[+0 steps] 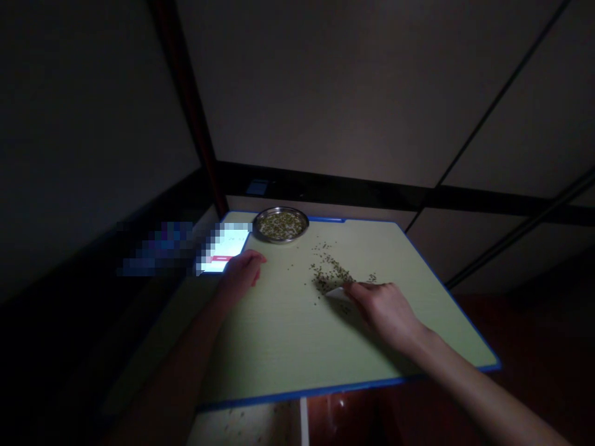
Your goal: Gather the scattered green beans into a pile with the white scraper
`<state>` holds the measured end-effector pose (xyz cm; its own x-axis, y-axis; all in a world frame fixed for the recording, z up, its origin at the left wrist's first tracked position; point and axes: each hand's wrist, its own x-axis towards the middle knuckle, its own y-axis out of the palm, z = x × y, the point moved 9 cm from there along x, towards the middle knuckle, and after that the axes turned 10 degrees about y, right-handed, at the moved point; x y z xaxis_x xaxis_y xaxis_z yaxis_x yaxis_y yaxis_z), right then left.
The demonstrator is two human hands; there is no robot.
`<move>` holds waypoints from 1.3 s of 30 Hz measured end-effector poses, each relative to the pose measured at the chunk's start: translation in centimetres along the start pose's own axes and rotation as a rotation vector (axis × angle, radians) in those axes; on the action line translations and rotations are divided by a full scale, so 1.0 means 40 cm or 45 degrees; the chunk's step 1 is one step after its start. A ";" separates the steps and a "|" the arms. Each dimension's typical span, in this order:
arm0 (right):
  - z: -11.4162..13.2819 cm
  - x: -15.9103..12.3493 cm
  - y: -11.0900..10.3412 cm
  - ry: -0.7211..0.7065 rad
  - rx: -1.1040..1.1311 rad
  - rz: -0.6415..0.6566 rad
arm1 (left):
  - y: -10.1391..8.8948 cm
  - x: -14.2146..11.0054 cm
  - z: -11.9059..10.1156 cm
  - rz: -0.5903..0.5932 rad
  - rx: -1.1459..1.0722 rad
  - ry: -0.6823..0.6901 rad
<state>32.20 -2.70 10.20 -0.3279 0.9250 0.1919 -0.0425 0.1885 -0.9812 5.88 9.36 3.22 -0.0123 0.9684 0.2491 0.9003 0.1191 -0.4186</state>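
Note:
My right hand [381, 310] pinches a thin white card [338, 293] between thumb and fingers. The card's edge is down at the tabletop, beside a scatter of small dark and greenish seeds [328, 272]. My left hand [242, 270] is at the left of the table with its fingers curled in and nothing visible in them. It is right beside a lit screen [226, 248] and overlaps its lower right corner. A round metal dish [304, 230] holding many of the same kind of seeds stands at the back left, beyond my left hand.
The pale yellow-green table [279, 334] has a blue edge. Behind it rises a panelled wall [325, 93] with a dark band. Below the front edge, an open drawer or shelf [251, 427] shows small dark specks. The left side is very dark.

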 end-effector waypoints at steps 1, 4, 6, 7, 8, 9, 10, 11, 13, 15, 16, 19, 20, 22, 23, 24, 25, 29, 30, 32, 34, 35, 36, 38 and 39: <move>0.007 0.002 -0.001 -0.012 0.004 0.004 | 0.000 0.000 -0.001 -0.005 0.000 0.005; 0.017 0.007 -0.002 -0.004 -0.012 -0.003 | 0.001 -0.001 -0.002 -0.013 0.006 -0.006; 0.016 0.013 0.001 0.038 -0.045 -0.012 | 0.002 -0.002 0.003 -0.012 0.001 -0.035; 0.014 0.017 0.003 0.063 -0.066 -0.017 | 0.003 -0.002 0.006 -0.012 -0.003 -0.048; 0.013 0.021 0.004 0.086 -0.086 -0.022 | 0.004 -0.002 0.009 -0.009 -0.009 -0.056; 0.013 0.026 0.005 0.104 -0.105 -0.031 | 0.005 -0.001 0.011 -0.006 -0.016 -0.060; 0.013 0.030 0.005 0.117 -0.119 -0.039 | 0.007 -0.001 0.013 -0.001 -0.023 -0.059; 0.015 0.036 0.005 0.125 -0.128 -0.044 | 0.008 -0.001 0.015 0.001 -0.031 -0.058; 0.021 0.046 0.006 0.132 -0.135 -0.047 | 0.010 0.000 0.019 0.005 -0.046 -0.053; 0.027 0.058 0.006 0.140 -0.132 -0.050 | 0.012 0.001 0.022 0.009 -0.049 -0.044; 0.031 0.063 0.006 0.143 -0.126 -0.050 | 0.012 0.002 0.023 0.011 -0.046 -0.035; 0.045 0.080 0.008 0.164 -0.114 -0.038 | 0.014 0.002 0.025 0.017 -0.041 -0.011; 0.050 0.086 0.009 0.177 -0.117 -0.025 | 0.015 0.002 0.026 0.018 -0.044 -0.005; 0.061 0.098 0.011 0.208 -0.135 0.010 | 0.016 0.002 0.026 0.015 -0.049 0.005; 0.066 0.105 0.010 0.228 -0.147 0.029 | 0.017 0.002 0.026 0.014 -0.047 0.011; 0.070 0.112 0.009 0.251 -0.157 0.048 | 0.017 0.002 0.025 0.013 -0.043 0.019; 0.074 0.120 0.008 0.275 -0.163 0.067 | 0.018 0.002 0.025 0.011 -0.040 0.025; 0.085 0.157 0.003 0.362 -0.141 0.120 | 0.022 0.003 0.025 0.010 -0.048 0.026; 0.089 0.167 0.004 0.369 -0.127 0.127 | 0.022 0.004 0.025 0.010 -0.049 0.023; 0.096 0.189 0.005 0.378 -0.104 0.128 | 0.022 0.003 0.024 0.003 -0.050 0.019; 0.101 0.212 0.008 0.393 -0.081 0.118 | 0.021 0.002 0.022 -0.004 -0.057 0.020; 0.101 0.224 0.011 0.407 -0.068 0.114 | 0.021 0.000 0.020 -0.006 -0.062 0.022; 0.100 0.235 0.014 0.425 -0.055 0.113 | 0.021 -0.001 0.018 -0.008 -0.068 0.023; 0.089 0.258 0.022 0.464 -0.017 0.117 | 0.023 -0.003 0.012 -0.003 -0.083 0.023; 0.080 0.270 0.025 0.478 0.014 0.122 | 0.023 -0.004 0.010 -0.005 -0.088 0.019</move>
<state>25.61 6.42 11.21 0.0377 0.9950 0.0921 -0.0396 0.0936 -0.9948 6.52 9.40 2.45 -0.0102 0.9645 0.2640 0.9282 0.1073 -0.3564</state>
